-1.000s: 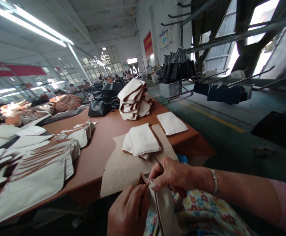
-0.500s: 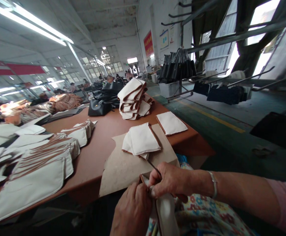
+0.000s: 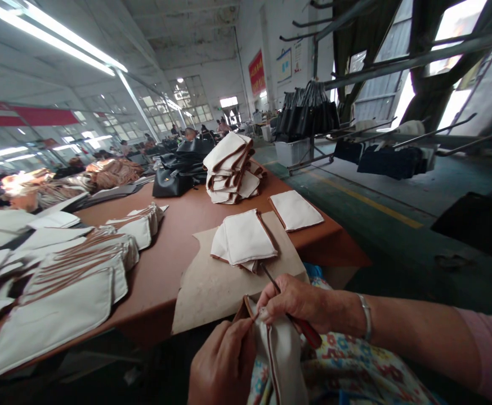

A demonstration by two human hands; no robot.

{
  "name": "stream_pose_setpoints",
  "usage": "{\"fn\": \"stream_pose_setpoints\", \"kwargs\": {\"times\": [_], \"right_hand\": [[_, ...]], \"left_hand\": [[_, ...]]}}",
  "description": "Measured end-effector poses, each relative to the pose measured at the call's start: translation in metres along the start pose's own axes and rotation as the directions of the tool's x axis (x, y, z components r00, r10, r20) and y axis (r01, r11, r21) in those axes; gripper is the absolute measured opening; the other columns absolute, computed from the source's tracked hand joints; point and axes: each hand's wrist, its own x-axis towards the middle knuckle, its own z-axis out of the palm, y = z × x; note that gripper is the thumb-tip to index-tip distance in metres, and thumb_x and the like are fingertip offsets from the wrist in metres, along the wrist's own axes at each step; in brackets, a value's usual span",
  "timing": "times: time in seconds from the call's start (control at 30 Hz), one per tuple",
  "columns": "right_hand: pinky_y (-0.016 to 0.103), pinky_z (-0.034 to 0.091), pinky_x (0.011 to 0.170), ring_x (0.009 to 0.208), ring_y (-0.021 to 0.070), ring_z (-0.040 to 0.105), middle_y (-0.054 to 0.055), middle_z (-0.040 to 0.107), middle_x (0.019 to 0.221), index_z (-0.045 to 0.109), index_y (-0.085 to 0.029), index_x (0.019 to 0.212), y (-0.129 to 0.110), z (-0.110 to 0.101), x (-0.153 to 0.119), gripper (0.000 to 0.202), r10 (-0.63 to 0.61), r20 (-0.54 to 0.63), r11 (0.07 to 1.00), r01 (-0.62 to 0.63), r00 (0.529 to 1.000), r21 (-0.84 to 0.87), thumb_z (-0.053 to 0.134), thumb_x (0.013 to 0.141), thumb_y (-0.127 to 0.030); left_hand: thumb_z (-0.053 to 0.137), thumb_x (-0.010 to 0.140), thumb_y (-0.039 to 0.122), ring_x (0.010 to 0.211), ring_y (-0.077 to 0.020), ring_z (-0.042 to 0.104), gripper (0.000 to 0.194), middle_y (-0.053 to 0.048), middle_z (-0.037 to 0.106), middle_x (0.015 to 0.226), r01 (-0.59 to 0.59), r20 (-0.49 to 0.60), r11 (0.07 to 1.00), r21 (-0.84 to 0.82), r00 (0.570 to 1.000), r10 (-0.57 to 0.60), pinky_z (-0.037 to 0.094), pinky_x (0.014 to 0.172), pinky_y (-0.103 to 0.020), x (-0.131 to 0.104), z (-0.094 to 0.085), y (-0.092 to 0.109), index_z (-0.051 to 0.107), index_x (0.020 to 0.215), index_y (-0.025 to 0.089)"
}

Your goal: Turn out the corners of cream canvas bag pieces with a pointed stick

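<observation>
A white fabric piece with brown edging (image 3: pixel 286 360) hangs over my lap, its upper end between both hands. My left hand (image 3: pixel 224 357) pinches its brown edge from the left. With my right hand (image 3: pixel 294 304) I grip a thin dark tool with a red handle (image 3: pixel 313 336) and also press on the fabric's top. The tool's shaft points up and left, toward a small stack of white pieces (image 3: pixel 246 239) lying on a brown paper sheet (image 3: pixel 199 298). Part of the held piece is hidden by my fingers.
A single white piece (image 3: pixel 296 210) lies near the table's right corner. Behind stand a tall folded stack (image 3: pixel 227 169) and black bags (image 3: pixel 172 183). Rows of white pieces (image 3: pixel 72 315) cover the left of the brown table (image 3: pixel 174 242). A rack with black bags (image 3: pixel 305 115) is beyond.
My left hand has shifted slightly down and its fingertips now pinch the edge. My right hand has turned a little, so the tool's red handle shows and more fabric is visible.
</observation>
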Motion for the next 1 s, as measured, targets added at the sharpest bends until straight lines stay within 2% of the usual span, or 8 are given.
{"fn": "stream_pose_setpoints", "kwargs": {"times": [0.2,0.4,0.53,0.63,0.73,0.83,0.93,1.0], "right_hand": [[0.017,0.034,0.04,0.041,0.006,0.045,-0.003,0.059,0.054,0.069,-0.01,0.076,0.008,-0.001,0.004,0.019,-0.003,-0.023,0.997,0.001,1.0,-0.071,0.072,0.061,-0.022],[0.017,0.035,0.045,0.046,0.0056,0.047,-0.002,0.061,0.059,0.068,-0.011,0.075,0.008,0.005,0.003,0.017,-0.023,-0.043,0.988,0.016,0.999,-0.153,0.068,0.059,-0.015],[0.016,0.031,0.041,0.043,0.0049,0.044,-0.003,0.058,0.059,0.067,-0.011,0.075,0.01,0.006,0.003,0.016,-0.021,-0.032,0.979,0.014,0.999,-0.201,0.068,0.06,-0.015],[0.016,0.023,0.037,0.041,0.0033,0.034,-0.007,0.048,0.053,0.062,-0.012,0.068,0.014,0.005,0.004,0.011,-0.07,0.033,0.942,0.077,0.997,-0.327,0.068,0.062,-0.018],[0.016,0.017,0.038,0.047,0.0024,0.024,-0.008,0.031,0.05,0.049,-0.013,0.054,0.017,0.004,0.004,0.018,-0.173,0.159,0.849,0.229,0.972,-0.476,0.065,0.063,-0.015],[0.016,0.015,0.039,0.047,0.0015,0.022,-0.009,0.027,0.05,0.042,-0.013,0.051,0.014,0.003,-0.001,0.022,-0.182,0.234,0.796,0.283,0.955,-0.536,0.061,0.06,-0.008],[0.014,0.022,0.038,0.041,0.0012,0.03,-0.009,0.04,0.049,0.054,-0.013,0.062,0.006,0.002,-0.006,0.009,-0.095,0.165,0.882,0.16,0.982,-0.444,0.063,0.063,-0.012],[0.014,0.028,0.037,0.039,0.0025,0.037,-0.007,0.051,0.054,0.063,-0.012,0.075,0.003,0.001,-0.007,0.011,-0.033,0.09,0.938,0.062,0.995,-0.341,0.065,0.065,-0.018]], "left_hand": [[0.048,0.093,0.012,0.063,-0.0181,0.067,0.013,-0.005,0.068,0.075,-0.125,0.059,0.98,0.153,0.991,0.118,0.053,0.056,-0.027,0.008,0.001,0.005,0.059,0.097,0.018],[0.041,0.092,0.012,0.058,-0.019,0.064,0.017,-0.003,0.062,0.069,-0.115,0.083,0.981,0.156,0.991,0.103,0.049,0.05,-0.027,0.01,0.004,0.005,0.054,0.087,0.02],[0.041,0.091,0.011,0.057,-0.018,0.061,0.017,-0.002,0.059,0.068,-0.107,0.122,0.984,0.139,0.988,0.091,0.045,0.048,-0.026,0.012,0.002,0.003,0.052,0.084,0.021],[0.043,0.088,0.009,0.062,-0.0189,0.061,0.016,-0.002,0.058,0.072,-0.086,0.223,0.986,0.145,0.973,0.053,0.045,0.053,-0.027,0.013,0.0,0.003,0.051,0.082,0.021],[0.041,0.087,0.008,0.059,-0.0192,0.057,0.019,-0.001,0.055,0.069,-0.058,0.212,0.987,0.152,0.977,0.025,0.042,0.053,-0.029,0.016,0.003,0.001,0.05,0.077,0.022],[0.042,0.083,0.006,0.057,-0.0161,0.053,0.02,0.0,0.053,0.067,0.102,0.254,0.995,-0.022,0.963,-0.093,0.039,0.054,-0.027,0.021,0.002,0.0,0.049,0.072,0.022],[0.046,0.086,0.013,0.061,-0.0141,0.051,0.016,0.002,0.053,0.067,0.396,0.4,0.884,-0.247,0.873,-0.279,0.041,0.056,-0.023,0.026,-0.005,0.001,0.051,0.072,0.021],[0.047,0.09,0.021,0.063,-0.0142,0.049,0.017,0.002,0.051,0.067,0.518,0.447,0.79,-0.329,0.822,-0.353,0.042,0.058,-0.023,0.027,-0.01,0.001,0.052,0.073,0.021]]}}
